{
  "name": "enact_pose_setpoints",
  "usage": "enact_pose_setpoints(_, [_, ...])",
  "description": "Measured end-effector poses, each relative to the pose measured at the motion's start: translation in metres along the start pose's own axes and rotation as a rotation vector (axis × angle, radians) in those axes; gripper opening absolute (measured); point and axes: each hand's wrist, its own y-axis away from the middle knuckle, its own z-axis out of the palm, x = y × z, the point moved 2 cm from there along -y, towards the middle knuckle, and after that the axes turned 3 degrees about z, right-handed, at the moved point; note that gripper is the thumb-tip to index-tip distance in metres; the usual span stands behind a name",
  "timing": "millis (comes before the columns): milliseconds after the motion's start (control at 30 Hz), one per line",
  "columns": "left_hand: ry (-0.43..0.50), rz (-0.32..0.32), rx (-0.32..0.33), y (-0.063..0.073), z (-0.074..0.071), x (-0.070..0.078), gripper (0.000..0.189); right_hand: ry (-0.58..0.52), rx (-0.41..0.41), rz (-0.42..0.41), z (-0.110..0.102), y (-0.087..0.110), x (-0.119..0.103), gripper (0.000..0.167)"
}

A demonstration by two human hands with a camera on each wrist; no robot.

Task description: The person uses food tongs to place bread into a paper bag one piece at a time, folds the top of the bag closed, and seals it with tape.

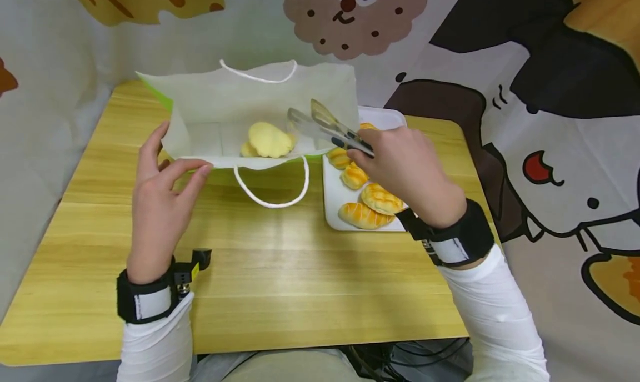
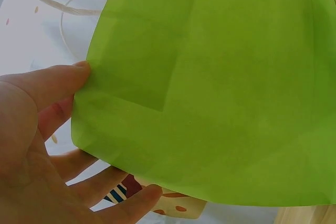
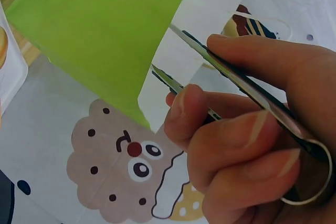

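Observation:
A paper bag [image 1: 260,99], white inside and green outside, lies with its mouth toward me and white rope handles. My left hand [image 1: 162,199] holds the bag's rim at its left corner, thumb and fingers on the edge; the green side panel [image 2: 210,87] fills the left wrist view. My right hand [image 1: 407,160] grips metal tongs [image 3: 231,72]. The tongs' arms stand apart and reach into the bag's right side, with nothing seen between the tips. Pale yellow bread pieces [image 1: 271,140] lie inside the bag, left of the tips.
A white tray [image 1: 334,201] stands right of the bag, partly under my right hand. On it sit several golden breads, among them a striped long roll [image 1: 364,216] and a round bun [image 1: 382,198]. A cartoon-printed cloth [image 1: 470,82] hangs behind the wooden table [image 1: 280,282].

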Motion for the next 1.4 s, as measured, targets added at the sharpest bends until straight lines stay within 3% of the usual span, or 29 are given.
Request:
enact_pose_setpoints(367, [-0.020,-0.008,-0.004,0.001,0.004,0.002,0.017,-0.091,0.095,-0.006,0.003,0.024,0.019,0.027])
enact_pose_setpoints(567, [-0.043,0.002,0.005,0.001,0.004,0.002,0.018,-0.125,0.119,0.067,0.005,0.034,0.027,0.042])
enact_pose_setpoints(800, [-0.047,0.002,0.033,0.001,0.007,0.002,0.018,-0.190,0.243,0.096,0.016,0.054,0.034,0.041])
enact_pose_setpoints(1133, [-0.064,0.024,0.059,0.000,0.008,0.003,0.017,-0.316,0.368,0.227,0.033,0.076,0.046,0.039])
enact_pose_setpoints(1400, [-0.053,0.000,0.060,0.000,0.008,0.002,0.018,-0.403,0.491,0.324,0.046,0.091,0.052,0.037])
